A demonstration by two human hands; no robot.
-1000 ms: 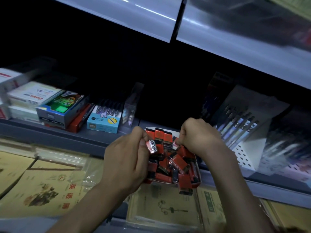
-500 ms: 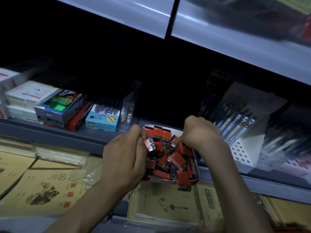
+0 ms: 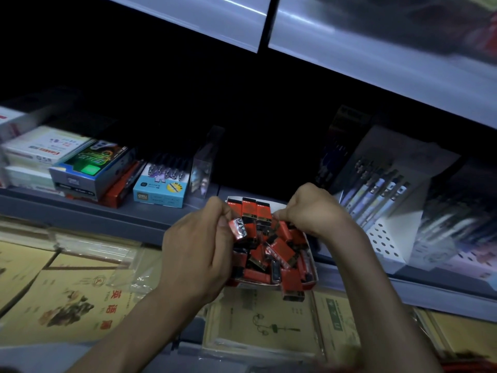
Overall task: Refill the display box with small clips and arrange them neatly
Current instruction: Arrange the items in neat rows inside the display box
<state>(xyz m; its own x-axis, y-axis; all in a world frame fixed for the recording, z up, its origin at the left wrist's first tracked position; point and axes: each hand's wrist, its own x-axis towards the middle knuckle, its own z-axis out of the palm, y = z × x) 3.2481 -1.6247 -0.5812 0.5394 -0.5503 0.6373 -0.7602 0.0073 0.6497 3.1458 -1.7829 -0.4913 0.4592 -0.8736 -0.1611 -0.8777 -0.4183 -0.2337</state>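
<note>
Display box (image 3: 314,273): on the shelf (image 3: 107,216) edge, between both hands. Small clips (image 3: 279,251): three upright along the back wall, the rest heaped loose. Left hand (image 3: 199,254) pinches one wrapped clip (image 3: 238,228), tilted, just left of that row. Right hand (image 3: 312,211) is curled at the back-right corner; its grasp is hidden.

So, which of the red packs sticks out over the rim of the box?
The red pack at the near right corner of the display box. It hangs past the front rim, while the loose pile stays within the rim.
</note>
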